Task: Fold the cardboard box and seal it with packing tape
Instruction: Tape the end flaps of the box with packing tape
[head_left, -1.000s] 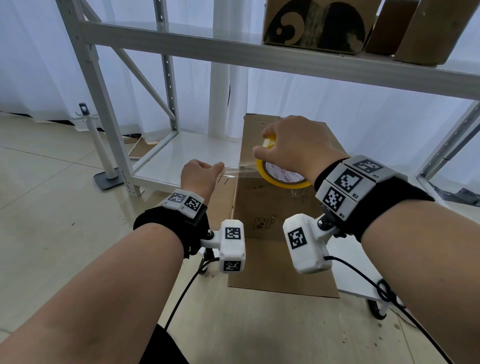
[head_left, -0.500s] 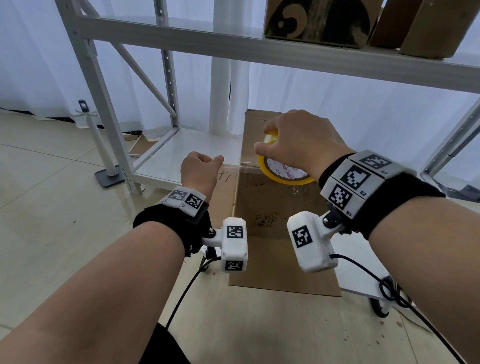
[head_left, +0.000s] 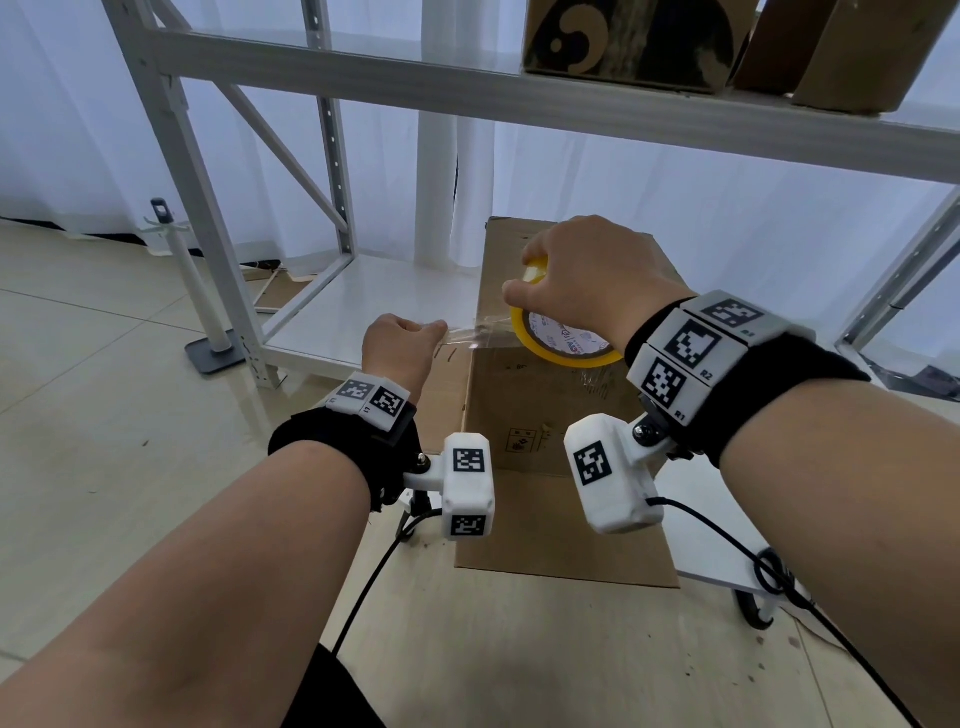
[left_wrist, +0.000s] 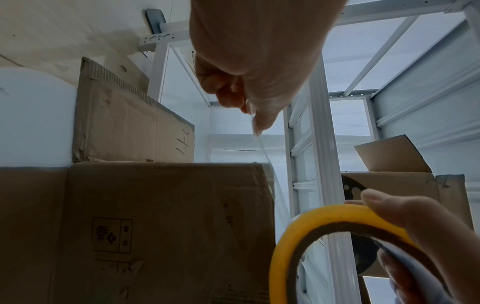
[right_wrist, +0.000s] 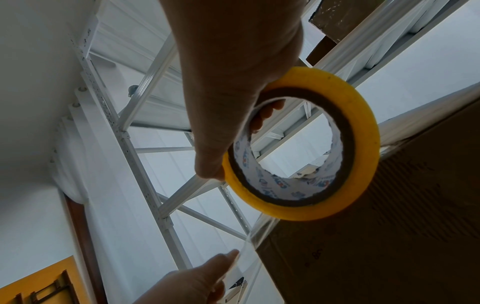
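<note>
A brown cardboard box (head_left: 535, 410) stands upright on the rack's low white shelf, a loose flap (left_wrist: 124, 123) sticking out on its left. My right hand (head_left: 582, 275) grips a yellow roll of packing tape (head_left: 561, 343) above the box's top edge, fingers through its core (right_wrist: 267, 115). A clear tape strip (head_left: 470, 335) stretches left from the roll. My left hand (head_left: 402, 345) pinches the strip's free end (left_wrist: 257, 123) between thumb and fingers, left of the box. In the right wrist view the strip (right_wrist: 253, 238) runs past the box's corner.
A white metal rack (head_left: 208, 218) surrounds the box, its upper shelf (head_left: 519, 88) carrying other cardboard boxes (head_left: 623, 41). A stand with a flat grey base (head_left: 213, 353) sits on the tiled floor at left. Cables (head_left: 753, 566) trail from the wrist cameras.
Both hands have stayed nearly where they were, holding the tape stretched between them. The left hand has drawn slightly farther left from the roll.
</note>
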